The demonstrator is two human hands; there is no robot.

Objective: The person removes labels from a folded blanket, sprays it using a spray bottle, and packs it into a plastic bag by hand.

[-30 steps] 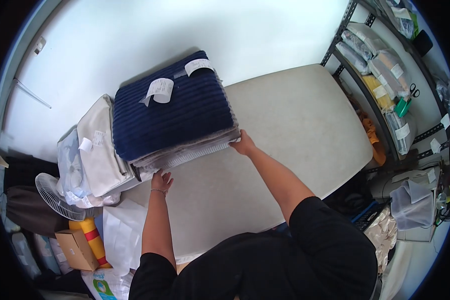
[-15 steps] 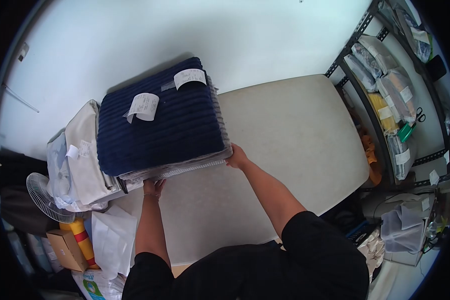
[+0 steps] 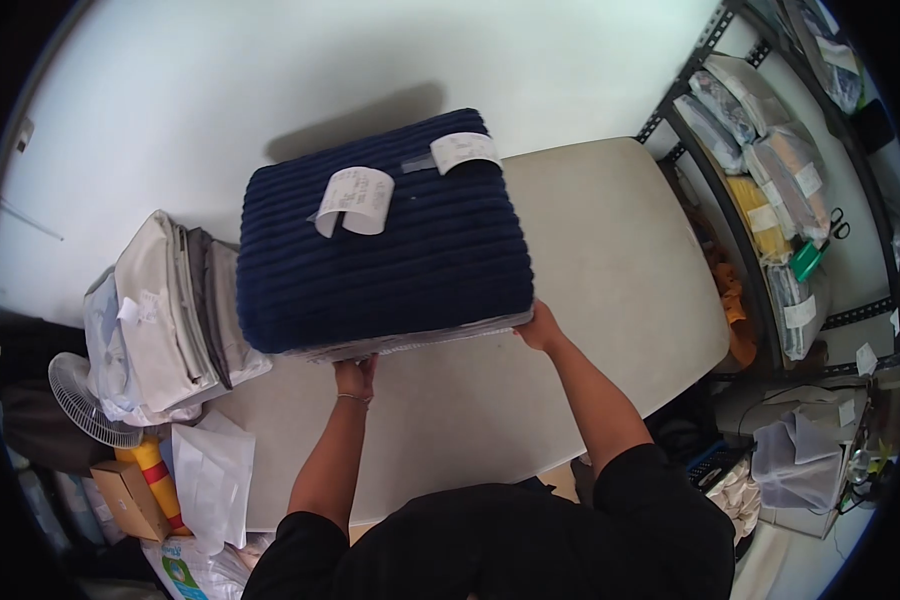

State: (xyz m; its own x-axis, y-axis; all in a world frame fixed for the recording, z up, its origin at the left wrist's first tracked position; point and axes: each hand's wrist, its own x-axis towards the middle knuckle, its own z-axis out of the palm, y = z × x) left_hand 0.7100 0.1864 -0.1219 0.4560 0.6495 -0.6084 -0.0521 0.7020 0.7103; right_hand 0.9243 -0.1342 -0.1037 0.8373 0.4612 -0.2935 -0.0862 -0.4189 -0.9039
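Note:
A navy ribbed folded blanket point(image 3: 390, 260) tops a stack of folded cloth, with lighter layers point(image 3: 410, 343) showing under its front edge. Two curled paper slips point(image 3: 355, 200) with print lie on top. My left hand point(image 3: 355, 376) grips the stack from below at the front edge, fingers partly hidden beneath it. At the front right corner, my right hand point(image 3: 538, 328) is closed around the lower layers. The stack appears raised off the padded table point(image 3: 610, 240), casting a shadow on the wall behind.
Left of the stack stand more folded cloths point(image 3: 160, 310), beige and grey, at the table's end. A fan point(image 3: 85, 400), a cardboard box point(image 3: 130, 500) and white bags point(image 3: 213, 480) sit below. Metal shelving point(image 3: 715, 165) with bagged textiles point(image 3: 790, 180) is on the right.
Both my hands have moved right and carried the blanket stack with them, away from the other folded cloths. Grey folds beside those cloths now show, and the shadow on the wall is larger.

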